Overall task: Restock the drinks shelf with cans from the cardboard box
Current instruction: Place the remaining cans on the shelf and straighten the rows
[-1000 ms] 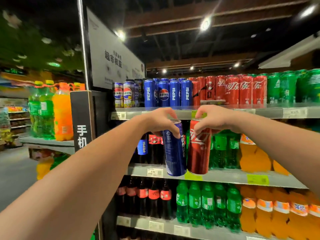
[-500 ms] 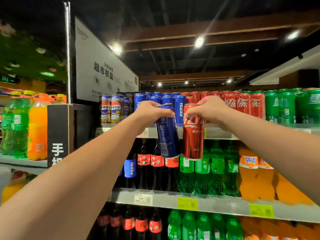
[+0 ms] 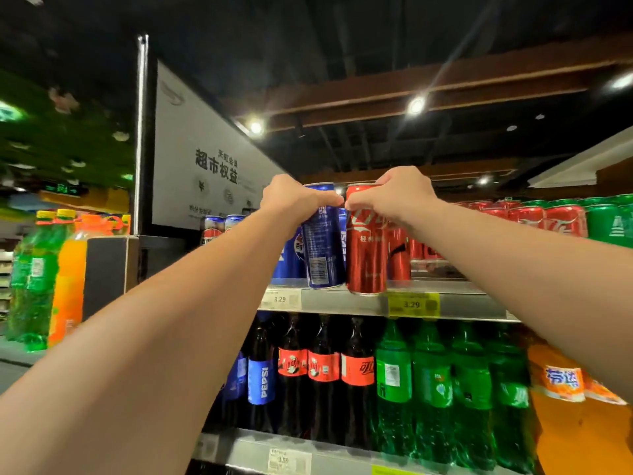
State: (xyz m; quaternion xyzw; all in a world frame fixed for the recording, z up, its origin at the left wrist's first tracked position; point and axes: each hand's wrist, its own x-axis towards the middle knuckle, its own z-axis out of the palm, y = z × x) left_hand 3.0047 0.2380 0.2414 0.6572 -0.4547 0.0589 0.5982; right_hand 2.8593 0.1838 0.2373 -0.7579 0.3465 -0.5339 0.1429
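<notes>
Your left hand [image 3: 291, 200] grips the blue can [image 3: 322, 248] by its top, your right hand [image 3: 394, 197] the red can [image 3: 366, 255]; probably full, heavy, slick: squeeze firmly.

- My left hand [image 3: 294, 200] grips a tall blue aluminium can [image 3: 322, 245] by its top.
- My right hand [image 3: 397, 197] grips a tall red aluminium can [image 3: 366, 248] beside it.
- Both cans' bases sit at the grey metal top shelf [image 3: 342, 299] edge.

A supermarket drinks aisle: shelf [image 3: 342, 301] with price tags [image 3: 412, 305], rows of cans [image 3: 561, 221] and bottles [image 3: 431, 389].
</notes>
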